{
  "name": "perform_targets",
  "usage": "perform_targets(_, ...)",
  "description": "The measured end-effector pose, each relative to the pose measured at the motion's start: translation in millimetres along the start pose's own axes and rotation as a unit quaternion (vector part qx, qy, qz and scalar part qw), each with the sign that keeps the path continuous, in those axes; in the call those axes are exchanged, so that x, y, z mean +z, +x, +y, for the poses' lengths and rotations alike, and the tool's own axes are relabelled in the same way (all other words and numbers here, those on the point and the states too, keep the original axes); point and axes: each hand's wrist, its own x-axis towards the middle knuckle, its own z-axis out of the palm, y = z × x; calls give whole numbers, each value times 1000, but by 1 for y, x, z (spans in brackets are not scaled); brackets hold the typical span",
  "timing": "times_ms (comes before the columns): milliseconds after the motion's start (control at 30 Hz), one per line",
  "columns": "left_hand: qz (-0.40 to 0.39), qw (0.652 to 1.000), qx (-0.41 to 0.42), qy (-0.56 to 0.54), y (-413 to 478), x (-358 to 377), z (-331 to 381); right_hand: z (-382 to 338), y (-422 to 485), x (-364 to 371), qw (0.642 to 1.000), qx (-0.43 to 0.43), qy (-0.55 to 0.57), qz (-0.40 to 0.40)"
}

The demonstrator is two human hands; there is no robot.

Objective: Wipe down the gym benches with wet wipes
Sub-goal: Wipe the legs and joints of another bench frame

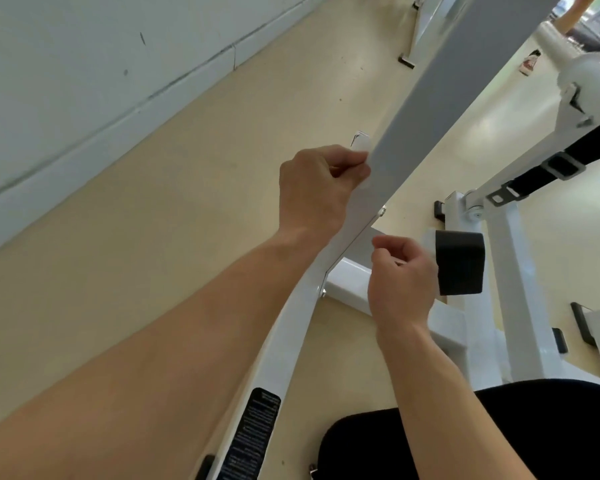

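My left hand point(317, 183) is curled against the left edge of a long grey panel point(447, 81) on a white gym machine frame point(286, 337). It pinches a small white wad, apparently a wet wipe point(358, 156), against that edge. My right hand point(400, 277) hovers lower, to the right of the panel's bottom end. Its fingers are curled toward the thumb and nothing shows in them. A black padded seat point(499, 431) fills the bottom right, partly hidden by my right forearm.
A black foam roller pad point(459, 263) sits just right of my right hand. A black strap with metal buckles point(551, 164) crosses the white frame at right. A black warning label point(253, 431) is on the frame's lower beam. Beige floor and a pale wall point(84, 98) lie to the left.
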Motion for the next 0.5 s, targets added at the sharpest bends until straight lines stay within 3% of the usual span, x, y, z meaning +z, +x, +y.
perform_targets(300,-24,992,-106,67,-23,6,-88,47,5,19,999,7,-18,-33)
perform_targets(500,-97,970,-167,146,-45,-2,-114,72,-2,29,996,52,11,-68)
